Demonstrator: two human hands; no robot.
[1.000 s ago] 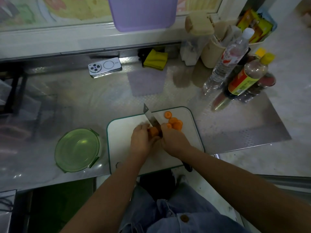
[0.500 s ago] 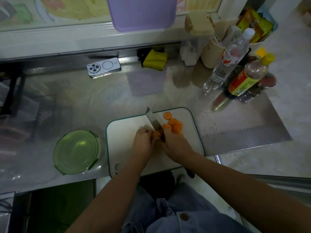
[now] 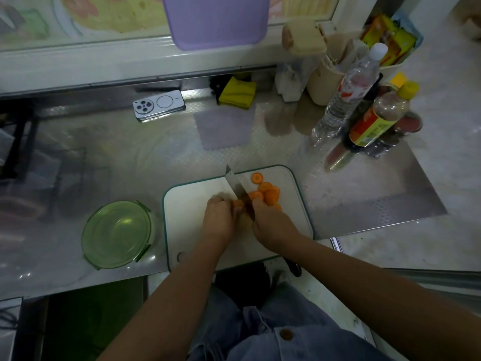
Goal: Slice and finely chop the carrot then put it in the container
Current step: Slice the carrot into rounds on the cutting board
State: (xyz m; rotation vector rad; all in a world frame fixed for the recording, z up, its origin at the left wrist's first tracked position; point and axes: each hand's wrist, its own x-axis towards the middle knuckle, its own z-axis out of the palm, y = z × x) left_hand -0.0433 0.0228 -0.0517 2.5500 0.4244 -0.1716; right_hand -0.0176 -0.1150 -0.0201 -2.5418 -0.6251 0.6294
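A white cutting board (image 3: 187, 217) with a green rim lies on the steel counter. My left hand (image 3: 220, 220) grips a short orange carrot stub (image 3: 237, 203), mostly hidden by the fingers. My right hand (image 3: 270, 222) grips a knife (image 3: 235, 185) whose blade stands right beside the stub, tip pointing away. Several round carrot slices (image 3: 268, 192) lie in a loose pile right of the blade. A round green container (image 3: 117, 234) sits on the counter left of the board, nothing visible inside it.
A phone (image 3: 158, 105) and a yellow cloth (image 3: 237, 93) lie at the back. Bottles (image 3: 346, 95) and jars crowd the back right corner. A purple board (image 3: 216, 20) leans on the window ledge. The counter edge runs just below the cutting board.
The knife has kept chopping through the carrot and the stub in my left hand has grown shorter. The slice pile right of the blade has grown slightly.
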